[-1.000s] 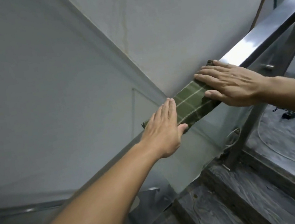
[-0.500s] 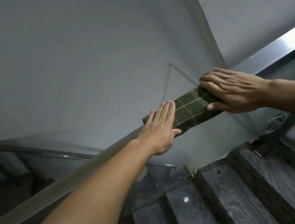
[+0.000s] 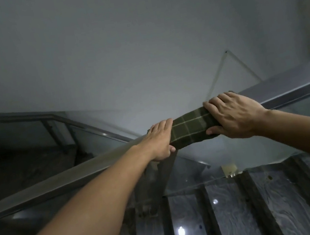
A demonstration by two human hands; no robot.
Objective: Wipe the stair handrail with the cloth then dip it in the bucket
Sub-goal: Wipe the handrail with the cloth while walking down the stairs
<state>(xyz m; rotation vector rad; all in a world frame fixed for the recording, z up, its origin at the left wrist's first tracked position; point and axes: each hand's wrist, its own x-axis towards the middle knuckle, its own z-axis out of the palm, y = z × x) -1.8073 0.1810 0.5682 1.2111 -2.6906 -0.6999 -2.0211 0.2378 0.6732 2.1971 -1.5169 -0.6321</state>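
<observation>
Both hands [image 3: 234, 117] press plaid cloth [image 3: 192, 129] onto smooth metal handrail [image 3: 58, 179].

Two hands, left [image 3: 160, 140] and right [image 3: 236, 116]; one green plaid cloth [image 3: 191, 129]; two metal handrails, near [image 3: 73, 174] and far [image 3: 27, 117].

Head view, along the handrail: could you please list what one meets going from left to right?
Bare handrail → left hand → green checked cloth wrapped over the rail → right hand → bare handrail again, running to the right edge.
</observation>
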